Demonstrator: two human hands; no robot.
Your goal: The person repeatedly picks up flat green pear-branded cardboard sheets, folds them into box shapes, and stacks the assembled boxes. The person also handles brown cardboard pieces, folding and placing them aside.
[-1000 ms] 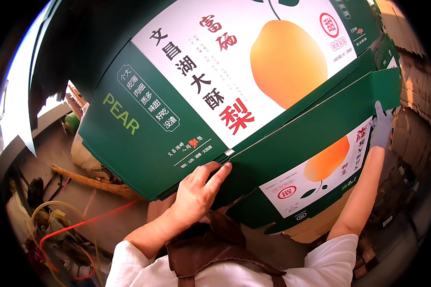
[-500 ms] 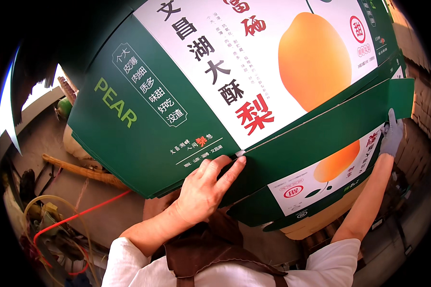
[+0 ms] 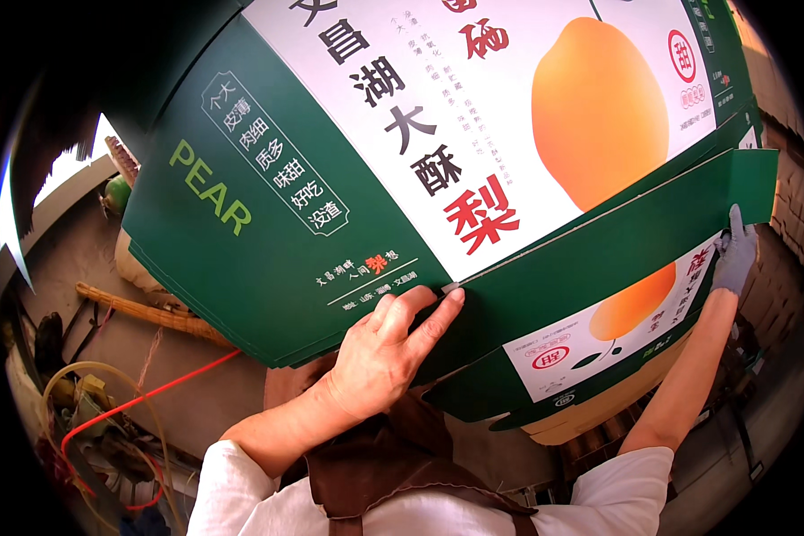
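The large printed pear (image 3: 600, 116) on the green cardboard (image 3: 250, 304) has shifted toward the frame's upper right. The left hand (image 3: 380, 353) now sits slightly farther right; the right hand (image 3: 735, 259), farther right and lower.

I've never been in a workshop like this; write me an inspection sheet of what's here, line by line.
Surface: brownish floor at lower left; whatever supports the carton is hidden.
Job's things: large green-and-white carton with a pear picture; its lower panel has a smaller one.
Clutter: straw-coloured, stick-like thing and a jumble of items at left.
Grip: bare left hand at the carton's near edge; grey-gloved right hand at the lower panel's right end.
Cables: red cord or hose and yellowish loop at lower left; kind unclear.
Surroundings: stacked brown cardboard at right.
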